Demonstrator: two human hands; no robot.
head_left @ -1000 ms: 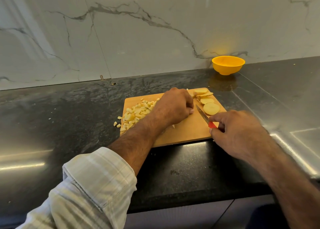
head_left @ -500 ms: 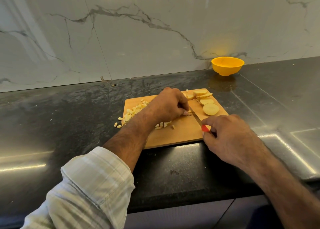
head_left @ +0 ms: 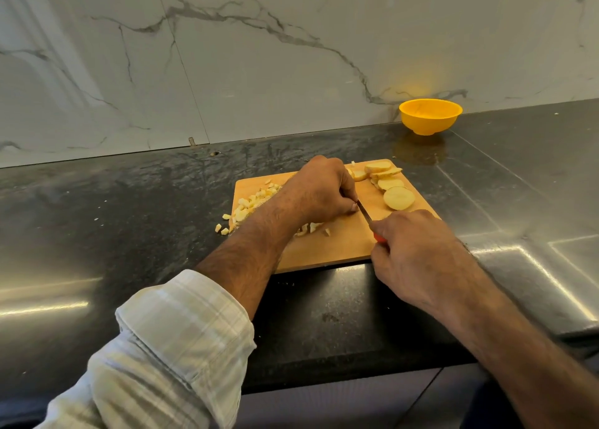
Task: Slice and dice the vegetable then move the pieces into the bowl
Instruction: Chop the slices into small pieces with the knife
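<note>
A wooden cutting board [head_left: 340, 247] lies on the dark counter. Pale potato slices [head_left: 398, 197] are stacked at its far right corner. A heap of diced potato [head_left: 249, 204] covers its left side, with a few bits off the board edge. My left hand [head_left: 319, 190] sits curled over potato pieces in the board's middle, hiding what it holds down. My right hand [head_left: 418, 250] grips a red-handled knife [head_left: 364, 212], whose blade runs up against my left fingers. The orange bowl [head_left: 430, 116] stands at the back right by the wall, with nothing visible inside.
The black stone counter [head_left: 129, 234] meets a marble wall behind. A shiny steel surface [head_left: 534, 234] adjoins it on the right. The counter's front edge runs just below my forearms. My left sleeve [head_left: 175, 347] is rolled up.
My left hand drew back from the slice stack toward the board's middle. My right hand moved left with the knife, bringing the blade up against my left fingers.
</note>
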